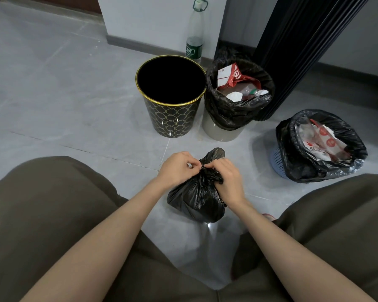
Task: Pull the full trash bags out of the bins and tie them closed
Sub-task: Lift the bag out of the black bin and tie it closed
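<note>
Head view: you are tying the first bag, which sits on the floor in front of the empty bin, on your side of it. Your left grip and right grip both pinch its twisted neck. Next, I judge, you pull the knot tight. Just right of the empty bin, a grey bin still holds a bag of packets and bottles; further right, a blue bin holds a bag of wrappers
</note>
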{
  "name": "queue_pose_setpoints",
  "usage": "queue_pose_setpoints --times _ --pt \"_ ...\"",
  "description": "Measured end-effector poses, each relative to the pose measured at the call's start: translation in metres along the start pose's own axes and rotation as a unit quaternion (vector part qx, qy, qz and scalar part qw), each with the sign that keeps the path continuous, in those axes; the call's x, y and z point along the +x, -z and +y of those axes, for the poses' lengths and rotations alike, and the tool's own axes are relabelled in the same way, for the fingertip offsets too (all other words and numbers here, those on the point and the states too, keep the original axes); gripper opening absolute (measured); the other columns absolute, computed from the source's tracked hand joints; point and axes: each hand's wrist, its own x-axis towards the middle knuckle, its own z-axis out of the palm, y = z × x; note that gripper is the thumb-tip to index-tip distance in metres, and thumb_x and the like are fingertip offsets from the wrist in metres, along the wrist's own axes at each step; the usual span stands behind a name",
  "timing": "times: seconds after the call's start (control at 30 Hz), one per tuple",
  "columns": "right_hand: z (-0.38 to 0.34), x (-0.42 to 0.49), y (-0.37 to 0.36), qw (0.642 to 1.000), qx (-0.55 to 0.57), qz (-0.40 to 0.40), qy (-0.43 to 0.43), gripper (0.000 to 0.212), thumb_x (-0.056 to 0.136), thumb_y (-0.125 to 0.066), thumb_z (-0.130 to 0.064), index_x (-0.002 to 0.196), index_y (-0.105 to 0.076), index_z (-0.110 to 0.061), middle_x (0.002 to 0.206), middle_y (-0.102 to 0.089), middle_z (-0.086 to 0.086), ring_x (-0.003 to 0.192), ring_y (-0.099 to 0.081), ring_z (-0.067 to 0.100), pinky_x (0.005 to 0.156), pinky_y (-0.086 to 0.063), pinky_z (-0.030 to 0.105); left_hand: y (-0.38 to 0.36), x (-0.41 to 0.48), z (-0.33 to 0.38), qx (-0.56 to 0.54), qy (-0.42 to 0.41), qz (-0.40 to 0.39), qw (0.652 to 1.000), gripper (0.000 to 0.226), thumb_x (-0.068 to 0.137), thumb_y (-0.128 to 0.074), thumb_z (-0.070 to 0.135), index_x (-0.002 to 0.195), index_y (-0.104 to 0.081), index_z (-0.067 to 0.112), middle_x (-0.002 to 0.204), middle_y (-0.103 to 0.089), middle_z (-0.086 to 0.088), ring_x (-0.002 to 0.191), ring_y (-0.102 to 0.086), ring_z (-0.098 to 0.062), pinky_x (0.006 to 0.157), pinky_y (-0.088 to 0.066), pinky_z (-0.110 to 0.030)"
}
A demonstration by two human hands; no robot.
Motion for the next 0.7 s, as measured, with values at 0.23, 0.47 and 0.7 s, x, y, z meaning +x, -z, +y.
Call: queue_pose_setpoints --times 0.23,0.47,0.7 --pt "-0.009 0.006 0.000 0.988 0.086 0.041 -0.119 0.009 0.077 -0.072 -0.016 0.085 -0.076 -0.020 0.076 -0.068 -0.005 0.074 -0.060 0.011 0.067 -0.046 0.023 0.009 -0.003 0.008 0.137 0.002 0.042 0.990 0.014 0.080 -0.056 0.031 0.074 -0.069 0.030 0.088 -0.061 0.008 0.078 -0.061 -0.017 0.068 -0.050 -0.032" --pt "-0.009 0.011 0.004 0.900 0.229 0.004 -0.370 0.043 0.078 -0.075 -0.026 0.046 -0.048 -0.015 0.052 -0.044 0.004 0.057 -0.040 0.014 0.057 -0.035 0.031 0.009 -0.006 0.005 0.192 0.014 0.055 0.980 0.015 0.079 -0.055 0.028 0.078 -0.070 0.027 0.093 -0.062 0.006 0.083 -0.060 -0.020 0.066 -0.045 -0.029" --pt "-0.007 0.014 0.022 0.787 0.337 -0.064 -0.513 0.013 0.085 -0.068 -0.017 0.074 -0.068 -0.010 0.070 -0.068 0.000 0.049 -0.051 0.008 0.043 -0.038 0.010 0.012 -0.008 0.002 0.204 0.016 0.035 0.978 0.016 0.081 -0.054 0.026 0.076 -0.069 0.026 0.092 -0.061 0.008 0.081 -0.060 -0.019 0.062 -0.041 -0.027"
